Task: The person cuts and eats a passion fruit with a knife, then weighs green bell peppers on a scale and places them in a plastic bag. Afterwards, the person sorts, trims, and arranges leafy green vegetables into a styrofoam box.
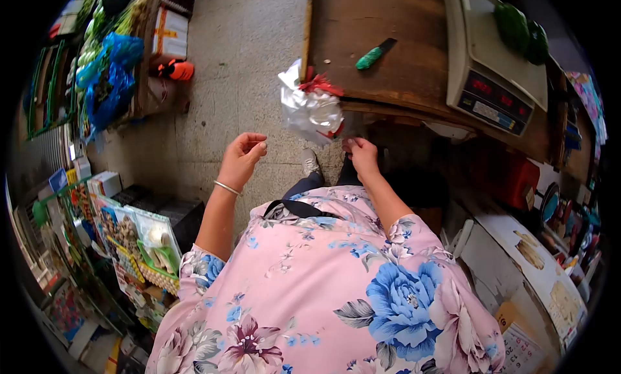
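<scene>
White and clear plastic bags [312,109] with red parts hang in a bunch at the near corner of the wooden table [362,25]. My right hand [363,157] is at the bunch's lower right edge, fingers bent and pinched on what looks like a plastic bag's edge; the exact grip is partly hidden. To the left of the bags, apart from them, my left hand [242,159] hangs in the air over the floor. Its fingers are curled towards the thumb, with nothing visible in them. A bangle circles the left wrist.
A knife [375,54] with a green-wrapped handle lies on the table. At right, a digital scale [495,96] carries dark green vegetables [517,30]. A blue bag [113,80] hangs by the vegetable stand at left. Below it are an orange bottle [176,70] and packed goods [145,238].
</scene>
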Demonstrator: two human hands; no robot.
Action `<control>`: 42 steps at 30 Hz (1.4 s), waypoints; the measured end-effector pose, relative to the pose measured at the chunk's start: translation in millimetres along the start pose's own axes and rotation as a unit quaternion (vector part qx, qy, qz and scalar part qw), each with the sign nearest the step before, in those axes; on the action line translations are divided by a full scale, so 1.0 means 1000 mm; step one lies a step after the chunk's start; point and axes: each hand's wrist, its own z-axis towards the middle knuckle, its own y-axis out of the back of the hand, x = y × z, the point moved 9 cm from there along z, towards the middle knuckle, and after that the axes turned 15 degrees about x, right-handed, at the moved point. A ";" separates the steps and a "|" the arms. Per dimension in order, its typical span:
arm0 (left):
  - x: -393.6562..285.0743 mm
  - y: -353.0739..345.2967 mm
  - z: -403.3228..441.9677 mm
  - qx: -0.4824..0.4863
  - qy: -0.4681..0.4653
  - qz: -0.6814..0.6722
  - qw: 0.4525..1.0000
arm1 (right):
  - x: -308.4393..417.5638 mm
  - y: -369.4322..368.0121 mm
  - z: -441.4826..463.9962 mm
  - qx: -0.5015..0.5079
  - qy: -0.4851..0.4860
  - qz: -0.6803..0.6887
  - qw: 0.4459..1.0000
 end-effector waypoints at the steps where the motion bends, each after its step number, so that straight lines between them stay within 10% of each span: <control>1: 0.014 0.009 -0.015 -0.017 0.001 -0.018 1.000 | -0.019 -0.018 0.010 0.040 -0.039 -0.011 0.998; 9: 0.131 0.044 -0.112 -0.132 0.014 -0.159 0.978 | -0.050 -0.166 0.009 0.275 -0.034 -0.472 0.837; 13: 0.179 0.045 -0.138 -0.182 0.015 -0.223 0.958 | -0.012 -0.233 0.014 0.294 0.158 -0.685 0.647; 15: 0.199 0.038 -0.149 -0.202 0.011 -0.259 0.944 | 0.008 -0.254 0.031 0.235 0.275 -0.808 0.466; 17: 0.211 0.037 -0.159 -0.229 0.010 -0.292 0.929 | 0.033 -0.261 0.049 0.162 0.184 -0.915 0.319; 21: 0.239 0.029 -0.173 -0.252 0.001 -0.306 0.918 | 0.058 -0.257 0.065 0.183 0.131 -0.947 0.228; 25: 0.249 0.027 -0.173 -0.249 0.013 -0.335 0.909 | 0.058 -0.262 0.071 0.251 0.146 -0.923 0.253; 28: 0.232 0.034 -0.162 -0.223 -0.001 -0.342 0.913 | 0.073 -0.285 0.049 0.286 0.200 -0.849 0.396; 34: 0.159 0.057 -0.126 -0.168 -0.054 -0.286 0.942 | 0.153 -0.297 -0.006 0.216 0.292 -0.846 0.391; 42: 0.094 0.034 -0.075 -0.071 -0.079 -0.128 0.986 | 0.221 -0.190 0.019 0.113 0.192 -0.626 0.747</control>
